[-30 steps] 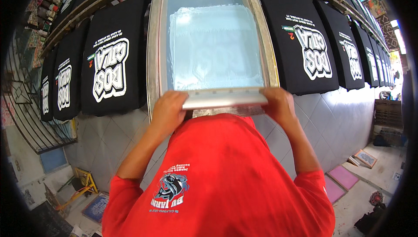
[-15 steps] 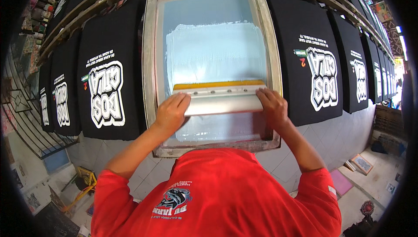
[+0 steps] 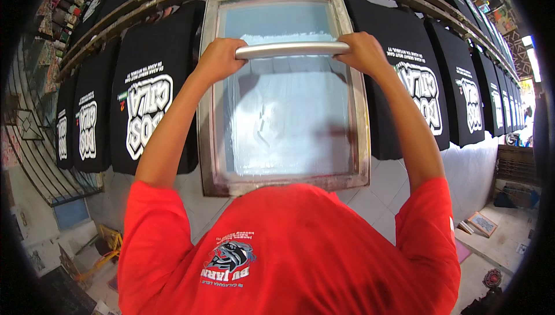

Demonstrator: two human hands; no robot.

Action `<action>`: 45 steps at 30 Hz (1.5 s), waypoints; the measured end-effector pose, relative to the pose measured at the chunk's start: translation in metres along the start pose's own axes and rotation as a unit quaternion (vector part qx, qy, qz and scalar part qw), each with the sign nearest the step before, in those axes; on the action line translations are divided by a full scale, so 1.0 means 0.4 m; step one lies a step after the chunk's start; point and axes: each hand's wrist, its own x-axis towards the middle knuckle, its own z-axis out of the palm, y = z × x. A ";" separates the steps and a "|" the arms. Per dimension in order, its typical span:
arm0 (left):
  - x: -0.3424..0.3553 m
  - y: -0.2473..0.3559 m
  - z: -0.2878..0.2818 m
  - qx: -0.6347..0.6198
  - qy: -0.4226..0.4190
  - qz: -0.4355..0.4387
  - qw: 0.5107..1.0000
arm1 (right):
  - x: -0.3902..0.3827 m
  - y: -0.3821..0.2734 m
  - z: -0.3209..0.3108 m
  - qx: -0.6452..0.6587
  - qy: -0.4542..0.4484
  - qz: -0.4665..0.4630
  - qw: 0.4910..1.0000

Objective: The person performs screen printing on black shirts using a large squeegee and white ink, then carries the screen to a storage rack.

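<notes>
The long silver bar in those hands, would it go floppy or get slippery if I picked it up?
The silver bar is probably stiff, since it spans from the left hand to the right hand with no clear sag. Its smooth, shiny top might feel slippery, more so if any of the pale coating below got on it.
</notes>
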 end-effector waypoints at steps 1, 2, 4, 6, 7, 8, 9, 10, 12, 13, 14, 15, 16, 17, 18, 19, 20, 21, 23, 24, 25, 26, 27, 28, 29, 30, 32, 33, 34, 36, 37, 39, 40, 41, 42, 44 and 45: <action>-0.063 0.048 -0.015 -0.001 -0.007 -0.002 1.000 | -0.062 -0.039 -0.033 0.007 -0.004 0.001 1.000; -0.141 0.086 -0.016 -0.003 -0.016 -0.008 1.000 | -0.127 -0.077 -0.051 0.004 -0.026 0.007 1.000; -0.293 0.143 0.019 -0.030 -0.019 -0.013 0.999 | -0.280 -0.147 -0.044 0.023 -0.057 0.041 0.997; -0.443 0.213 0.050 -0.070 -0.043 -0.044 0.996 | -0.434 -0.221 -0.025 0.052 -0.085 0.064 0.993; -0.507 0.230 0.072 -0.067 -0.043 -0.027 0.996 | -0.513 -0.243 0.004 0.038 -0.065 0.069 0.995; -0.562 0.241 0.097 -0.066 -0.045 -0.009 0.997 | -0.572 -0.266 0.026 0.036 -0.078 0.085 0.993; -0.605 0.259 0.114 -0.074 -0.053 -0.018 0.996 | -0.621 -0.283 0.051 0.030 -0.091 0.076 0.993; -0.635 0.271 0.130 -0.081 -0.060 -0.026 0.995 | -0.651 -0.311 0.052 0.058 -0.079 0.085 0.992; -0.665 0.281 0.155 -0.075 -0.040 -0.017 0.996 | -0.696 -0.327 0.097 0.081 -0.026 0.085 0.993; -0.671 0.279 0.168 -0.073 -0.030 -0.013 0.997 | -0.705 -0.331 0.107 0.069 -0.008 0.079 0.994; -0.676 0.272 0.186 -0.055 -0.011 0.002 0.998 | -0.707 -0.329 0.119 0.060 0.011 0.071 0.996; -0.684 0.266 0.204 -0.038 0.006 0.016 0.999 | -0.709 -0.328 0.131 0.051 0.029 0.064 0.996; -0.683 0.256 0.218 -0.022 0.022 0.030 0.999 | -0.707 -0.321 0.149 0.035 0.037 0.055 0.997; -0.670 0.244 0.229 -0.010 0.036 0.039 0.999 | -0.698 -0.310 0.167 0.019 0.048 0.044 0.998; -0.654 0.233 0.237 0.002 0.051 0.049 0.998 | -0.685 -0.298 0.177 0.002 0.058 0.033 0.998; -0.636 0.221 0.241 0.013 0.064 0.058 0.996 | -0.664 -0.283 0.182 0.002 0.058 0.030 0.998; -0.612 0.209 0.241 0.016 0.067 0.059 0.996 | -0.636 -0.267 0.187 0.002 0.059 0.027 0.998; -0.580 0.194 0.239 0.018 0.070 0.060 0.996 | -0.606 -0.249 0.192 0.001 0.059 0.024 0.998; -0.507 0.170 0.227 0.031 0.076 0.062 0.995 | -0.541 -0.207 0.202 0.000 0.064 0.015 0.998; -0.472 0.153 0.225 0.035 0.080 0.064 0.994 | -0.506 -0.186 0.205 -0.001 0.067 0.008 0.998; -0.435 0.135 0.223 0.038 0.085 0.066 0.993 | -0.469 -0.172 0.206 -0.007 0.069 0.006 0.998; -0.400 0.116 0.223 0.042 0.089 0.068 0.993 | -0.434 -0.152 0.214 -0.007 0.071 0.004 0.997; -0.364 0.094 0.227 0.048 0.109 0.072 0.990 | -0.399 -0.131 0.220 -0.008 0.073 0.003 0.997; -0.327 0.072 0.226 0.046 0.107 0.073 0.991 | -0.363 -0.109 0.226 -0.009 0.075 0.001 0.997; -0.284 0.050 0.221 0.043 0.106 0.073 0.991 | -0.320 -0.084 0.229 -0.005 0.069 0.004 0.998; -0.244 0.029 0.215 0.042 0.104 0.073 0.991 | -0.279 -0.062 0.232 -0.001 0.064 0.007 0.998; -0.157 -0.024 0.213 0.040 0.126 0.079 0.988 | -0.187 0.002 0.245 0.015 0.088 -0.020 0.996; -0.111 -0.051 0.211 0.033 0.121 0.072 0.989 | -0.145 0.038 0.255 0.027 0.115 -0.047 0.992; -0.065 -0.079 0.205 0.029 0.118 0.064 0.990 | -0.087 0.039 0.233 0.012 0.082 -0.014 0.996; 0.029 -0.122 0.165 0.040 0.083 0.058 0.994 | 0.027 0.077 0.202 -0.003 0.046 0.020 0.999; 0.084 -0.136 0.118 0.046 0.021 0.022 0.998 | 0.088 0.066 0.135 0.013 -0.055 0.042 0.997; 0.126 -0.113 0.044 0.036 -0.044 -0.001 0.998 | 0.139 0.096 0.088 0.033 -0.061 0.001 0.998; 0.130 -0.092 0.019 0.022 -0.043 0.007 0.999 | 0.140 0.101 0.068 0.053 -0.069 -0.012 0.996; 0.129 -0.076 -0.002 0.007 -0.042 0.012 0.999 | 0.131 0.093 0.044 0.045 -0.050 -0.008 0.998; 0.104 -0.049 -0.017 0.014 -0.029 0.014 0.999 | 0.103 0.074 0.022 0.040 -0.035 -0.003 0.999; 0.009 0.020 -0.029 0.028 -0.001 0.021 0.999 | 0.012 0.027 -0.024 0.018 -0.001 -0.007 1.000; -0.049 0.050 -0.026 0.016 0.006 0.023 1.000 | -0.056 -0.007 -0.042 0.001 0.017 -0.017 1.000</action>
